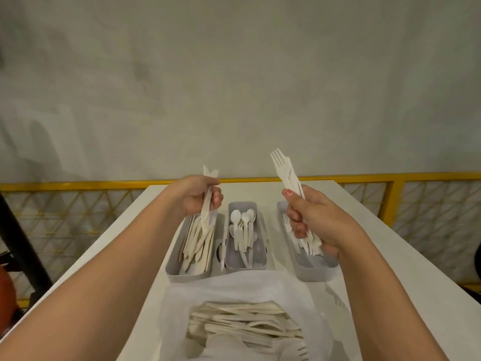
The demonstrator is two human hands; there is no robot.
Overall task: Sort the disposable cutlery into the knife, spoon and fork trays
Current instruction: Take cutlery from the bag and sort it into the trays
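The left hand (200, 196) is gripping knives (207, 213) over the mid-table knife tray (187, 277) while the right hand (312, 214) is clutching forks (282, 165) over the fork tray (312, 274), likely so each bundle drops straight in.

White knives (195, 241), spoons (243, 227), forks (312, 247) in three grey trays (246, 265), left to right

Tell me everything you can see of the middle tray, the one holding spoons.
The middle tray is a long, narrow, open-topped grey bin with rounded corners, plastic by its look. It lies flat on the white table, lengthwise away from the person, close beside the left tray and apart from the right tray. White spoons lie inside, bowls toward the far end. The left hand, holding a knife, and the right hand, holding forks, do not touch it.
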